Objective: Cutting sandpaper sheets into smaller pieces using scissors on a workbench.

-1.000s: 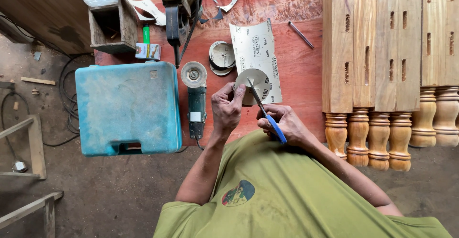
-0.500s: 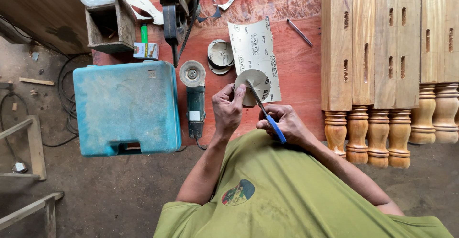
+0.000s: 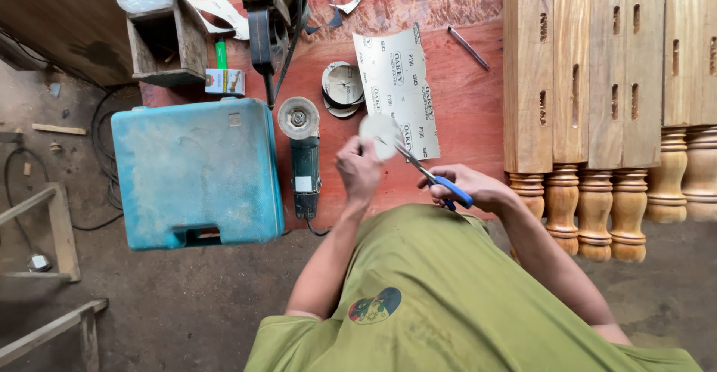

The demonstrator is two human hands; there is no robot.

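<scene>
A pale round disc of sandpaper [image 3: 379,128] is held in the left hand [image 3: 360,169], the grip closed on its lower left edge with the fingers curled tight. The disc is raised just above the red wooden counter [image 3: 455,95], over the lower corner of a printed sheet of sandpaper [image 3: 397,81] that lies flat there. A pair of scissors with blue handles [image 3: 433,176] is held in the right hand [image 3: 469,188], the grip closed through the handles; the blades are pointed up and to the left and are met by the disc's lower right edge. How far the blades are parted cannot be told.

Just left of the left hand, an angle grinder [image 3: 302,152] is laid on the counter with its round head away from the person. Beside it a blue tool case [image 3: 196,172] is set at the counter's edge. A stack of metal discs [image 3: 343,88] is seen between the grinder's head and the sheet. To the right, turned wooden legs [image 3: 597,118] are lined up side by side. A small open wooden box [image 3: 166,43] is placed at the far left corner.
</scene>
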